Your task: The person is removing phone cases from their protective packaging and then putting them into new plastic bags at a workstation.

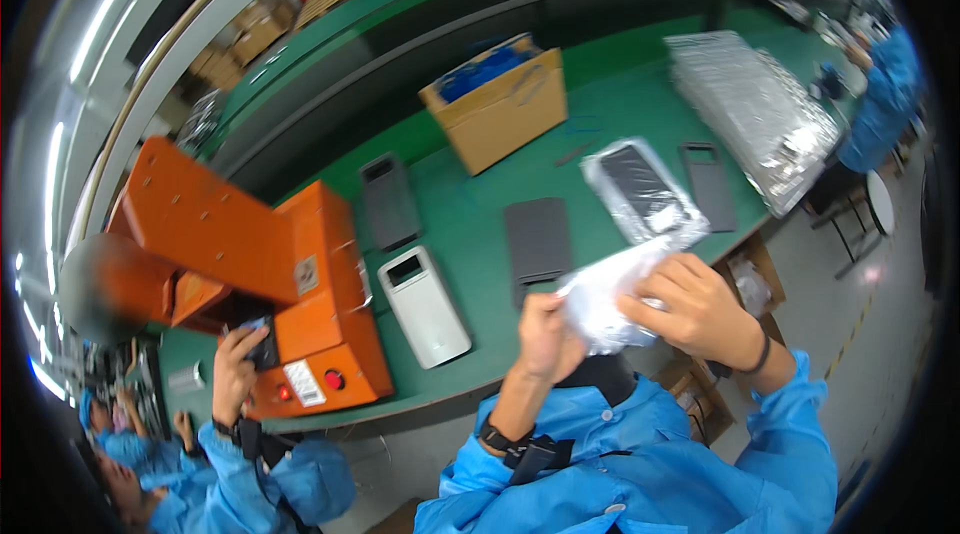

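Hands meet at the lower centre of the head view, both closed on a clear plastic bag (610,299). The left hand (548,334) pinches the bag's lower left edge with curled fingers, and the right hand (695,309) grips its right side from above, fingers folded over the film. A dark flat piece (600,374) shows just under the bag, between the wrists; what it is cannot be told. Blue sleeves (700,454) run from both wrists to the lower edge, with a black watch (492,437) on the left wrist and a dark band on the right.

Above the hands lies the green surface (470,224). On it, just above the bag, rests another clear bag with a dark phone case (640,189) inside. To its right lies a grey case (708,184), to its left a dark grey case (538,239), then a white case (425,304) and another dark one (388,199). A cardboard box (500,104) with blue contents stands in the upper centre, and a stack of shiny bags (755,104) lies at the upper right.

At the left stands an orange machine (250,264), where another person's hand (238,364) touches its front.
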The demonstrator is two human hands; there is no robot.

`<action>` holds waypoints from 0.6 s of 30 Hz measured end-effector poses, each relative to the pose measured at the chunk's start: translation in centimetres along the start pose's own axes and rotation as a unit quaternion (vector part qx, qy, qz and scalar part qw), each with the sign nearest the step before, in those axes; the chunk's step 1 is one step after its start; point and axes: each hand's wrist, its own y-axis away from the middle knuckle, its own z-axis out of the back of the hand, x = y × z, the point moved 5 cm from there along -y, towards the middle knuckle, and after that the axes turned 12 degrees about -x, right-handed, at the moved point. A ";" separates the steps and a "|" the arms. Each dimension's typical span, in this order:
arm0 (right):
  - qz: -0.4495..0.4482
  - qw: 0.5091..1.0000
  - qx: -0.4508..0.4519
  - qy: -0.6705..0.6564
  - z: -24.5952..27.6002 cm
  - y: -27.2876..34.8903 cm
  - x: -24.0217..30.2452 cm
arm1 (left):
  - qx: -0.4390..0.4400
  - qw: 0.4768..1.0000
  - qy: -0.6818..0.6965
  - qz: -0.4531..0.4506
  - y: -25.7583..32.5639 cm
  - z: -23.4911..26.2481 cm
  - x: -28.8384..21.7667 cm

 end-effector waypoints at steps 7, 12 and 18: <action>-0.092 0.993 0.059 -0.040 -2.5 0.2 1.0 | -0.232 0.948 -0.192 -0.104 1.1 0.8 1.0; -0.283 0.936 -0.027 -0.206 -3.3 3.2 1.3 | -0.236 0.903 -0.203 -0.297 1.4 -1.0 -0.8; -0.415 0.870 -0.142 -0.226 -8.5 6.7 4.1 | -0.134 0.896 -0.230 -0.356 1.6 -1.4 -1.1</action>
